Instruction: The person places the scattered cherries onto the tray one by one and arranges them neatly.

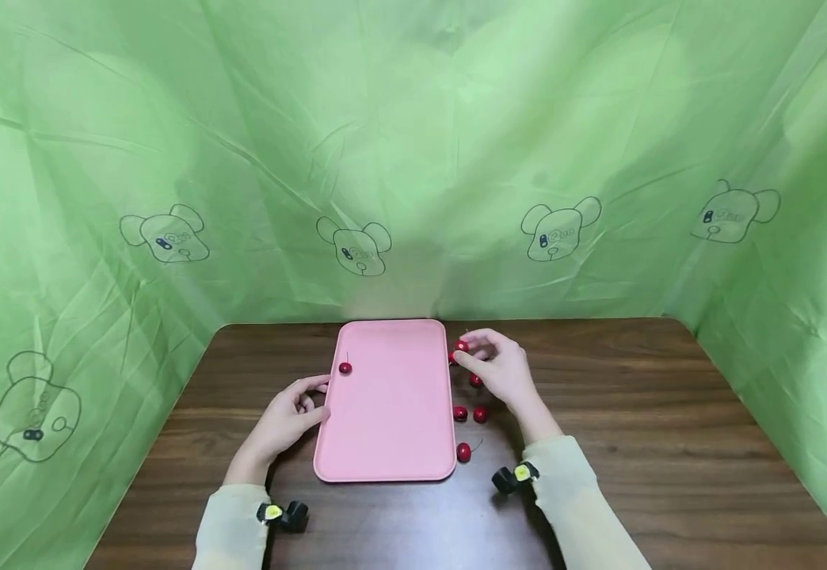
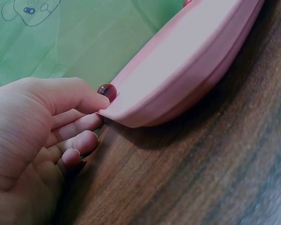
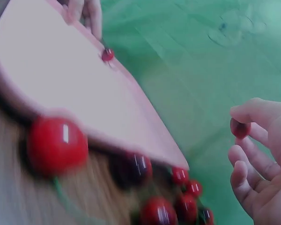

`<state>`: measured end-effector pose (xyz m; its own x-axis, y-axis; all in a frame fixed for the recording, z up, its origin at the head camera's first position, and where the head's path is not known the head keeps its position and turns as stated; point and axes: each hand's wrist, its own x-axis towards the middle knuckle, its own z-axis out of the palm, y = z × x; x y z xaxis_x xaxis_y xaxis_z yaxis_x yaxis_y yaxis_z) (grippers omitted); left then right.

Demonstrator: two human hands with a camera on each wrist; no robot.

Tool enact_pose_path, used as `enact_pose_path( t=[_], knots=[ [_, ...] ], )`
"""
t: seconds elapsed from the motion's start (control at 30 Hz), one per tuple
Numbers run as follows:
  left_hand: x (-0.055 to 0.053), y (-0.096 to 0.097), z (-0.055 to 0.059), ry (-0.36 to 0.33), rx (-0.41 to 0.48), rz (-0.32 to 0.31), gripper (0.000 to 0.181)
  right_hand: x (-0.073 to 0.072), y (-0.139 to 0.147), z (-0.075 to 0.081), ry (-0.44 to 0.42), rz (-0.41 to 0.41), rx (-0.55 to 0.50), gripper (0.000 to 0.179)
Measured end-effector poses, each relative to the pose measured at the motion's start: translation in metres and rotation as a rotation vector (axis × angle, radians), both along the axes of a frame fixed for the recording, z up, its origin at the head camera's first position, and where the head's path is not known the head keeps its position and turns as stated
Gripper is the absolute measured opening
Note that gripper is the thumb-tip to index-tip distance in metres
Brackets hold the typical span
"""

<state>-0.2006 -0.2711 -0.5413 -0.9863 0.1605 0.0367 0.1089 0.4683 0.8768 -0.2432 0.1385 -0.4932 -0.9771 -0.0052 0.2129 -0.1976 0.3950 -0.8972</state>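
Note:
A pink tray [image 1: 392, 412] lies on the wooden table with one stemmed cherry [image 1: 345, 368] near its left rim. At that rim, my left hand [image 1: 287, 418] pinches the tray's edge between thumb and fingers, as the left wrist view shows up close. Just past the tray's right side, my right hand [image 1: 501, 369] pinches a cherry [image 3: 240, 128] between thumb and fingertip, raised above the table. Several more cherries [image 1: 481, 415] lie along the tray's right edge, below and beside the right hand; the nearest one [image 3: 57, 146] looms large in the right wrist view.
The brown wooden table [image 1: 670, 443] stretches out on both sides of the tray. Behind it and at its sides hangs a green curtain [image 1: 413, 158] printed with bear faces. Each wrist wears a small black camera [image 1: 294, 517] on a strap.

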Motion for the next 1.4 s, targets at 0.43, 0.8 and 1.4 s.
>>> enact_pose_path(
  t=[0.43,0.8,1.4],
  knots=[
    [-0.004,0.006,0.005,-0.012,0.040,-0.005,0.057,-0.024,-0.080,-0.002,-0.044,0.109,-0.022,0.030],
    [-0.008,0.002,0.005,0.007,0.015,-0.015,0.056,-0.031,-0.131,-0.013,-0.106,0.193,-0.034,0.028],
    [-0.003,-0.003,0.000,0.000,0.009,-0.012,0.056,-0.029,-0.158,-0.037,-0.091,0.217,0.010,0.025]
  ],
)
